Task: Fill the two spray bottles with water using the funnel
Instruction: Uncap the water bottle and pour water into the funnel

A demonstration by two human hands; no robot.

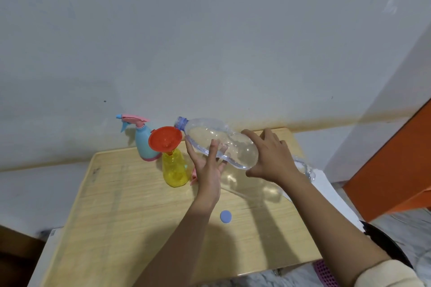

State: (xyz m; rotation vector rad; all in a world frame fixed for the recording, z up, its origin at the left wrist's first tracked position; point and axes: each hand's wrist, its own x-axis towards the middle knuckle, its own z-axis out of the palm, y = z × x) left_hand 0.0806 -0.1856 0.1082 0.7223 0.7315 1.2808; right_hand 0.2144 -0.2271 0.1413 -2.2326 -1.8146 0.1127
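Right hand is gripping the base end of the clear water bottle, fingers curled round it. Left hand is propping its underside, fingers straight and spread.

Risk: the funnel is sitting, apparently tilted, in the yellow spray bottle with neither hand steadying it. A nudge from the bottle mouth or a sudden gush could be tipping it and wetting the bench.

The funnel is lying just beyond the left fingertips. The blue spray bottle is standing behind, apart from both hands.
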